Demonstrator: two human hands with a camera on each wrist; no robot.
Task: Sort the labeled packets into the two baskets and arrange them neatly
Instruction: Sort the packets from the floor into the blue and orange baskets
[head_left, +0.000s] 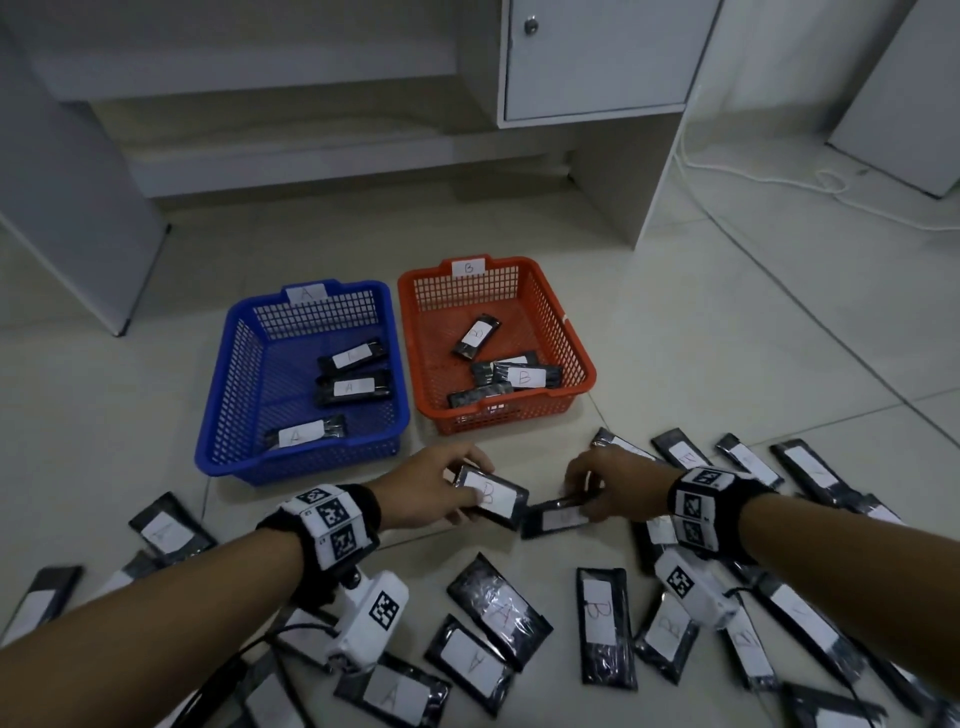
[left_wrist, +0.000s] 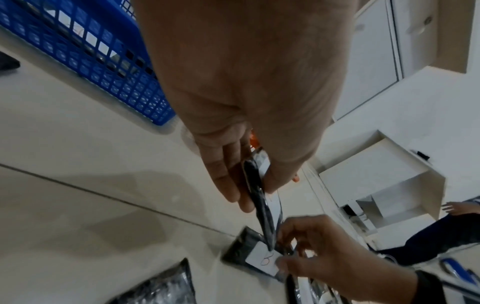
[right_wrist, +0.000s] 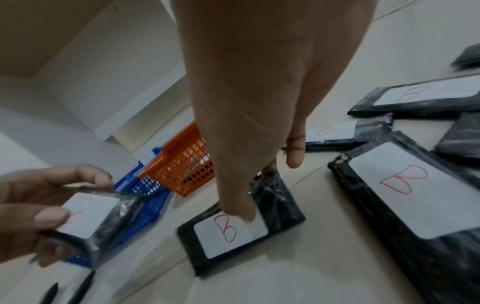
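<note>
My left hand (head_left: 457, 493) holds a black packet labelled B (head_left: 491, 493) just above the floor, pinched between thumb and fingers (left_wrist: 233, 185). The right hand (head_left: 584, 493) grips another B packet (head_left: 556, 517) that lies on the tiles, with the thumb (right_wrist: 241, 211) on its white label (right_wrist: 228, 234). The two packets nearly touch. Beyond the hands stand the blue basket tagged A (head_left: 228, 395), holding three A packets, and the orange basket tagged B (head_left: 576, 353), holding several B packets.
Several loose A and B packets (head_left: 605, 623) lie scattered on the floor around and under my forearms. A white cabinet (head_left: 587, 57) stands behind the baskets, and a white cable (head_left: 779, 182) trails at the right. Another person's hand (left_wrist: 453, 206) shows at the far right.
</note>
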